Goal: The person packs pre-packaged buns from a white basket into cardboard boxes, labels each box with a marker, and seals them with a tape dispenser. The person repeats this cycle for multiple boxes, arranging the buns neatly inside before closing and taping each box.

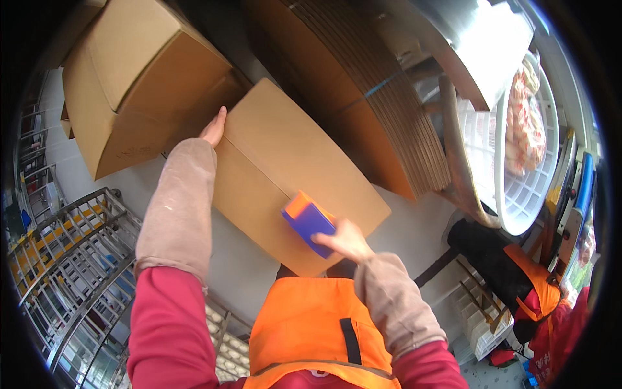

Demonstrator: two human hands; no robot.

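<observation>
A closed brown cardboard box (pixel 291 160) lies before me at a slant, a straight seam running along its upper face. My left hand (pixel 214 129) is laid flat against the box's left edge, fingers straight. In my right hand (pixel 347 239) is a blue and orange tape dispenser (pixel 311 226), slightly blurred, over the near part of the upper face where the seam passes beneath it. Whether the dispenser touches the cardboard cannot be told. My right thumb lies on its blue side; the other fingers are largely hidden behind it.
Another large carton (pixel 146 82) stands at upper left. Flattened cardboard sheets (pixel 384 102), bound with a blue strap, stand beyond the box. A white plastic basket (pixel 527 194) holds bagged goods at right, near another person (pixel 534 291). Metal racks (pixel 82 243) stand at left.
</observation>
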